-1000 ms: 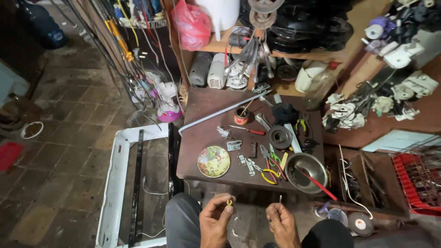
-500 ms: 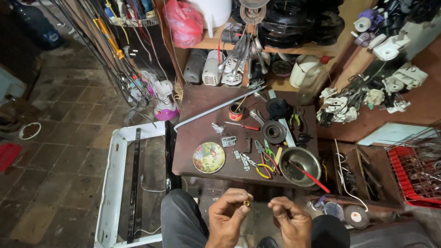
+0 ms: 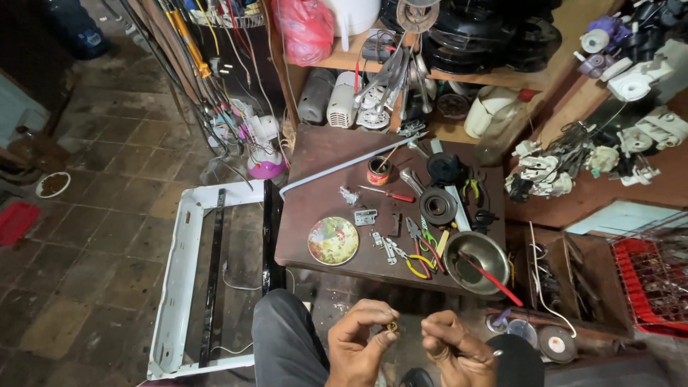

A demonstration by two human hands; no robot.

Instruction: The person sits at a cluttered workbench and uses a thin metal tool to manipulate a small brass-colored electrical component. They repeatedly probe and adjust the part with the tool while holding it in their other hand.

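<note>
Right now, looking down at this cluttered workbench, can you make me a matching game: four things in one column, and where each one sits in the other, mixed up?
Things:
1. small brass part
2. round decorated plate
3. metal bowl
4. red plastic bag

Places:
A. right front corner of the brown table, with a red-handled tool in it
B. pinched in the fingertips of the left hand
C. up on the wooden shelf behind the table
D. near the table's front edge, towards the left

Pairs: 1-B, 2-D, 3-A, 4-C
</note>
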